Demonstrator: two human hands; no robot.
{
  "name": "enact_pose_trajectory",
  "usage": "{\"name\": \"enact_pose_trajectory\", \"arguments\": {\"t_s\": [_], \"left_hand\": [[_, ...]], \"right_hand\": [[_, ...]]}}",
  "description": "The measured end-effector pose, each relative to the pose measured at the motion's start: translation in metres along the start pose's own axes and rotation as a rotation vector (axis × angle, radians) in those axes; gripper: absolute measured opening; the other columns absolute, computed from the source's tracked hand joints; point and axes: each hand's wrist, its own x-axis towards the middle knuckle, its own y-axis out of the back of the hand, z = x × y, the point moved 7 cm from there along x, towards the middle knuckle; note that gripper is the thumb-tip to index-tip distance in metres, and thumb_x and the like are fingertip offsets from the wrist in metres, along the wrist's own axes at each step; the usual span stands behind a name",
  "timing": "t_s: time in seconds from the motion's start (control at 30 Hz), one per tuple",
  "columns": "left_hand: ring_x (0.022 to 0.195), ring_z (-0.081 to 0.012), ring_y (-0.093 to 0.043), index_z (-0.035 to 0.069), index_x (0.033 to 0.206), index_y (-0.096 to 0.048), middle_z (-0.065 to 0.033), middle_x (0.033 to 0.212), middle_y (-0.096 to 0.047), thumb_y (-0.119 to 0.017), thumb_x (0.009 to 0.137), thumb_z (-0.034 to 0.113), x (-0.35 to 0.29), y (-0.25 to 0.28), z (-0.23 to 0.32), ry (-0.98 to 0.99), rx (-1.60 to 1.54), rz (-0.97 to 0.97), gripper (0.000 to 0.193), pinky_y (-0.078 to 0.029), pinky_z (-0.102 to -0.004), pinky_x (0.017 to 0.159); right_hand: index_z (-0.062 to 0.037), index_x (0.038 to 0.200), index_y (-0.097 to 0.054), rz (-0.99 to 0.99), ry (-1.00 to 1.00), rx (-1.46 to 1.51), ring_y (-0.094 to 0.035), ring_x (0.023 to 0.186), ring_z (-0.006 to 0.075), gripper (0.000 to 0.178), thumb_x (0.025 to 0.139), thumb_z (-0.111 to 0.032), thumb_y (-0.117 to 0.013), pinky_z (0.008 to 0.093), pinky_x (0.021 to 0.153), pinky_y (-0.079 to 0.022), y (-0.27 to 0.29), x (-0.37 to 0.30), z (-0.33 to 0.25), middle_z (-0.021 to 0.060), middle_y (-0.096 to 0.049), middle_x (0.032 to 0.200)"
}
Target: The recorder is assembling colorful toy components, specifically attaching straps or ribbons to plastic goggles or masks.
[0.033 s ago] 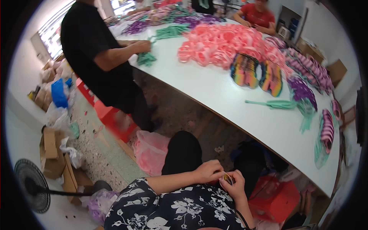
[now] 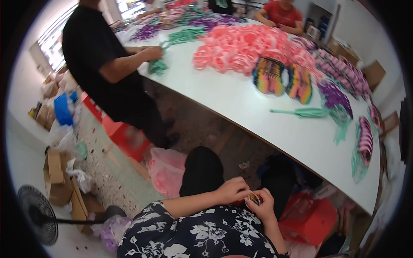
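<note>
Over my lap, close in front of my floral top, both hands work at a small round thing with a pale rim and some yellow in it. My right hand grips it with bent fingers and thumb. Beside it my left hand is closed, its fingertips pinched at the thing's left edge. What exactly the thing is stays too small and too covered to make out. My hands are below the table's near edge and apart from the table.
On the white table lie a heap of pink loops, two multicoloured bundles, green strands and purple bundles. A co-worker in black stands at left. A fan, a pink bag and a red stool are near me.
The view has shifted slightly, so the table and its goods appear a little further left. My hands keep nearly the same pose around the small round thing.
</note>
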Motion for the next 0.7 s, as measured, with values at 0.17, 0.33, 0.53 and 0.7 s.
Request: {"name": "enact_pose_trajectory", "arguments": {"t_s": [0.17,0.33,0.53,0.7], "left_hand": [[0.087,-0.0327,-0.06,0.003,0.09,-0.069,-0.0144,0.09,-0.062,-0.06,0.094,0.027,-0.004,0.004,-0.011,0.075,0.04,0.031,0.026,-0.049,-0.0418,0.078],[0.082,-0.0333,-0.06,0.0,0.086,-0.068,-0.0156,0.085,-0.061,-0.059,0.094,0.021,-0.005,0.001,-0.01,0.131,0.018,0.026,0.024,-0.048,-0.042,0.075],[0.079,-0.0316,-0.06,-0.001,0.082,-0.068,-0.0159,0.08,-0.06,-0.057,0.096,0.019,-0.009,0.002,-0.016,0.171,-0.012,0.06,0.026,-0.048,-0.0402,0.072],[0.076,-0.0281,-0.061,-0.001,0.083,-0.071,-0.014,0.077,-0.061,-0.054,0.1,0.02,-0.015,0.005,-0.024,0.268,-0.089,0.153,0.032,-0.048,-0.038,0.071]], "right_hand": [[-0.0064,0.087,-0.072,0.015,0.037,-0.05,-0.06,0.067,0.0204,0.032,0.069,-0.028,-0.087,0.0319,0.062,-0.049,0.003,-0.001,-0.003,0.007,-0.058,0.075],[-0.0063,0.09,-0.071,-0.038,-0.022,-0.081,-0.064,0.072,0.0246,0.04,0.069,-0.037,-0.086,0.0345,0.066,-0.052,0.004,-0.006,0.005,0.0081,-0.06,0.082],[-0.0068,0.091,-0.071,-0.079,-0.059,-0.111,-0.066,0.077,0.0262,0.043,0.071,-0.043,-0.083,0.0361,0.071,-0.053,0.0,-0.008,0.006,0.0087,-0.062,0.085],[-0.0071,0.091,-0.072,-0.075,-0.066,-0.087,-0.066,0.077,0.0263,0.043,0.071,-0.043,-0.083,0.0362,0.07,-0.053,-0.002,-0.008,0.006,0.0085,-0.063,0.085]]}}
